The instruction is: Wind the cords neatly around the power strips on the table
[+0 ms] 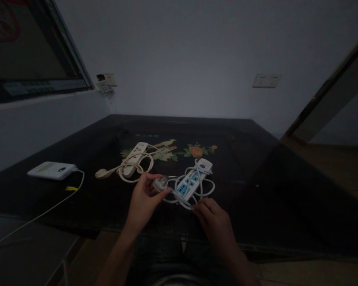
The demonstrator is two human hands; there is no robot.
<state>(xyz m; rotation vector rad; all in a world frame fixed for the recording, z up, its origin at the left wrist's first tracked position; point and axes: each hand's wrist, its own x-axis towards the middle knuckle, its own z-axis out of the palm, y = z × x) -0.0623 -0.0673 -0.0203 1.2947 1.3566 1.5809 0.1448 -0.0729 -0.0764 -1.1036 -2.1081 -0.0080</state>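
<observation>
A white power strip [205,163] with blue sockets lies slantwise on the dark table, its white cord looped around and over it. My left hand [145,194] has its thumb and fingers closed around the plug [160,184] at the cord's end, just left of the strip. At the strip's lower end, my right hand [213,217] pinches the looped cord [187,204] near the table surface; a ring shows on one finger. Left of and beyond my hands lies a second, cream power strip [139,149], with its own cord coiled over it and its plug [104,173] resting on the table.
A white power bank-like device [54,170] with a trailing cable [55,206] sits at the left. The dark table [271,190] has a printed flower pattern [196,151]. Wall sockets [266,80] are mounted behind it, and a window [32,47] is at upper left.
</observation>
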